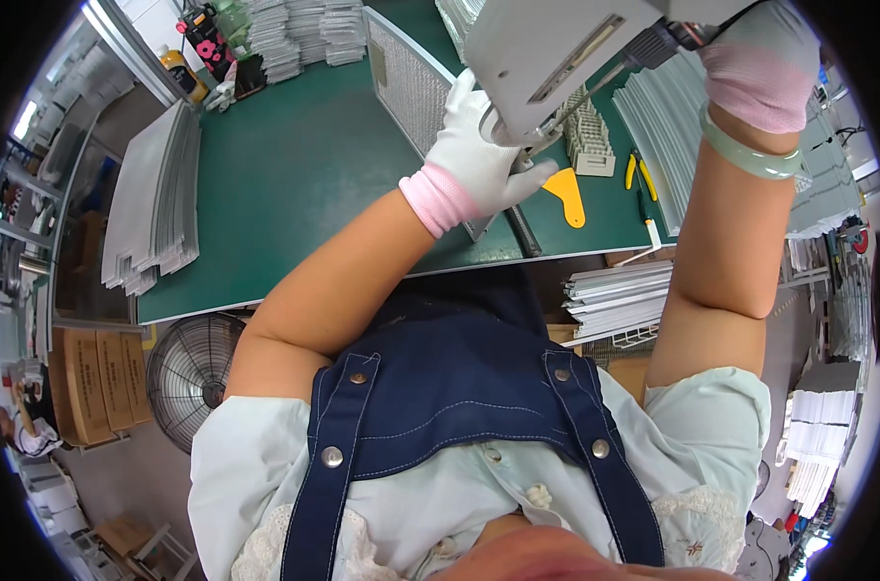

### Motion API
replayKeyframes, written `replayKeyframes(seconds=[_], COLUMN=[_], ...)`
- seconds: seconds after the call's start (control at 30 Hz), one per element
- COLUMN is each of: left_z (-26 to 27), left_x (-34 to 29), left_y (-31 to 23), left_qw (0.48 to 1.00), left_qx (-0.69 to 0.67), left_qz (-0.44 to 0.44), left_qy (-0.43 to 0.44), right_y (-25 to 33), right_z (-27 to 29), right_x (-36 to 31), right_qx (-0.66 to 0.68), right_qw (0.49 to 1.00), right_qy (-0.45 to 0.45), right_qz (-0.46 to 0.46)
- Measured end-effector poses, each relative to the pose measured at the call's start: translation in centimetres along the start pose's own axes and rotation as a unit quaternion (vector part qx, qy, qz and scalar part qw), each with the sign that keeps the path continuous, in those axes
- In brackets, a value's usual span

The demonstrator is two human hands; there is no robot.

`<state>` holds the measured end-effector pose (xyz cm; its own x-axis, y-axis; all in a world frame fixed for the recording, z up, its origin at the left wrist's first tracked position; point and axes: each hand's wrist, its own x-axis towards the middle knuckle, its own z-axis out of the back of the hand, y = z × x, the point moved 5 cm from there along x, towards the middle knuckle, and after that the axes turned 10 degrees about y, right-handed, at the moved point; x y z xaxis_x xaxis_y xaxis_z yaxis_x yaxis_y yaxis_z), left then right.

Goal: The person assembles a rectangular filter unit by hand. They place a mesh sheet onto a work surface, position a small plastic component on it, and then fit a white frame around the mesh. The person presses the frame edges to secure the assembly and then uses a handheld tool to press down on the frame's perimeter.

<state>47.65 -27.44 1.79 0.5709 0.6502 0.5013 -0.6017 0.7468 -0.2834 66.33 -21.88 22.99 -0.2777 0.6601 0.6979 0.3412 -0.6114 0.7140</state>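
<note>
My left hand (478, 150), in a white glove with a pink cuff, grips the edge of a framed mesh panel (411, 87) that stands tilted on the green table (285, 184). Its thumb reaches out to the right. Up at the right, my right hand (764, 63), gloved alike, is closed round the back end of a power screwdriver (653, 46); its fingers are largely hidden. The thin shaft slants down toward the left hand, and its tip is hard to make out. A pale grey housing (566, 58) with a slot covers part of this spot.
A yellow scraper (568, 198), yellow-handled pliers (641, 174) and a beige slotted block (588, 140) lie right of the left hand. Stacked panels stand at the left (154, 198) and right (658, 121). A floor fan (198, 378) is below the table's left front edge.
</note>
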Motion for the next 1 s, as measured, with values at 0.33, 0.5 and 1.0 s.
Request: replayKeyframes(seconds=[0.33, 0.5, 1.0], left_z=[0.4, 0.5, 0.8], left_x=[0.1, 0.8, 0.4], left_y=[-0.2, -0.8, -0.5], left_qw=[0.998, 0.998, 0.984], left_qx=[-0.048, -0.053, 0.118], left_qz=[0.028, -0.016, -0.074], left_qy=[0.036, 0.006, -0.113], right_y=[0.7, -0.3, -11.5], right_z=[0.6, -1.0, 2.9], right_x=[-0.3, -0.6, 2.4], right_qx=[-0.008, -0.007, 0.137], right_qw=[0.999, 0.999, 0.99], right_qy=[-0.009, -0.014, 0.014], right_qz=[0.041, 0.03, -0.025])
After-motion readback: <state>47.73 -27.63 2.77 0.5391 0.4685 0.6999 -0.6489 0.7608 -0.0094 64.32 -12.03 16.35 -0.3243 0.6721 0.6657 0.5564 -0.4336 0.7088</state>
